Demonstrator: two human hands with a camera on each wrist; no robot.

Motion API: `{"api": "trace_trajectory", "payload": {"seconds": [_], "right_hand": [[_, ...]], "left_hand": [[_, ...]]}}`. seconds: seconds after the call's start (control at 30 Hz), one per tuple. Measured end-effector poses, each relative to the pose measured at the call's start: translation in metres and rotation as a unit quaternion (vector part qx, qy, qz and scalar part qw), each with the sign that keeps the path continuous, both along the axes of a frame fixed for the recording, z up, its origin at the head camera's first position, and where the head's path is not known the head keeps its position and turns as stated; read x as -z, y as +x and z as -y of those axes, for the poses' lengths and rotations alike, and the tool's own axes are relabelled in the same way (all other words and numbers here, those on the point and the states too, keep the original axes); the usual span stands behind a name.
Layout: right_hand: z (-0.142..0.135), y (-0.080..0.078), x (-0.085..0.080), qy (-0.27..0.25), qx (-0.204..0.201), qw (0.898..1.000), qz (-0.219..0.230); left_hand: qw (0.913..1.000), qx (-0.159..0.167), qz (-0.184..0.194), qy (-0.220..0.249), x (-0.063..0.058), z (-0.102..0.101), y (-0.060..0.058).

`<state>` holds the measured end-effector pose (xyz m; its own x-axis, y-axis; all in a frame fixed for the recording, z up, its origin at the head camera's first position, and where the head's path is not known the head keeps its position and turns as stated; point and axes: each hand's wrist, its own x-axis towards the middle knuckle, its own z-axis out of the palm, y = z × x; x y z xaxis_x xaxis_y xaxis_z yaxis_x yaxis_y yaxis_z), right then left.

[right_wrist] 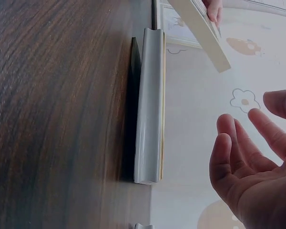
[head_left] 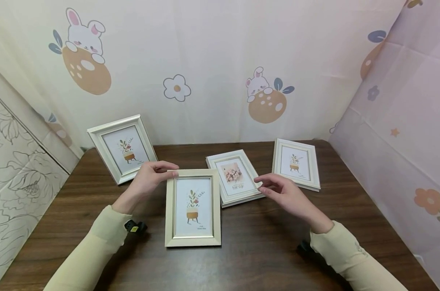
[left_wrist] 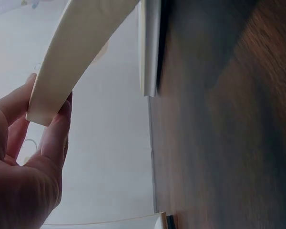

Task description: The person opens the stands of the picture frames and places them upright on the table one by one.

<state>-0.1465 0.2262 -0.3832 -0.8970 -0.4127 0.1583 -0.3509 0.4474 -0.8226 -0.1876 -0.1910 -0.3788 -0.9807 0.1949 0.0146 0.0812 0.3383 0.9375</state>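
In the head view my left hand (head_left: 148, 181) pinches a cream picture frame (head_left: 170, 210) by its upper left corner. The frame holds a potted-plant print and is raised off the table, as the left wrist view of the cream frame's edge (left_wrist: 74, 62) shows, with thumb and fingers on opposite faces. My right hand (head_left: 287, 197) hovers beside a white picture frame (head_left: 238, 197) with a flower print. Its fingers are loosely bent, and in the right wrist view the hand (right_wrist: 257, 167) stands apart from that white frame's side (right_wrist: 150, 105), holding nothing.
At the back left a white picture frame (head_left: 114, 167) leans upright at a slant. Another white picture frame (head_left: 312, 161) lies at the back right. All are on a dark wooden table (head_left: 263, 258), with a patterned curtain (head_left: 212, 48) behind it.
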Motion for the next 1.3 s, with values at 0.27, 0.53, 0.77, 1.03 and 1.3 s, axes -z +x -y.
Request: {"api": "trace_trajectory", "payload": {"seconds": [0.27, 0.53, 0.77, 1.03, 1.3], "right_hand": [[0.0, 0.001, -0.001, -0.007, 0.003, 1.0, 0.001], [-0.002, 0.0, -0.004, -0.004, 0.004, 1.0, -0.006], [-0.005, -0.001, -0.011, -0.01, 0.014, 1.0, -0.005], [-0.005, -0.001, -0.01, -0.015, 0.012, 1.0, 0.003], [-0.003, 0.001, -0.003, -0.016, 0.006, 1.0, 0.002]], "left_hand": [[0.9996, 0.015, -0.016, 0.016, -0.005, -0.002, 0.005], [0.9972, 0.024, -0.04, 0.059, -0.01, -0.005, 0.011], [0.9948, 0.025, -0.063, 0.075, -0.017, -0.007, 0.016], [0.9924, 0.042, -0.075, 0.088, -0.023, -0.008, 0.022], [0.9907, 0.006, -0.091, 0.102, -0.024, -0.007, 0.025]]}}
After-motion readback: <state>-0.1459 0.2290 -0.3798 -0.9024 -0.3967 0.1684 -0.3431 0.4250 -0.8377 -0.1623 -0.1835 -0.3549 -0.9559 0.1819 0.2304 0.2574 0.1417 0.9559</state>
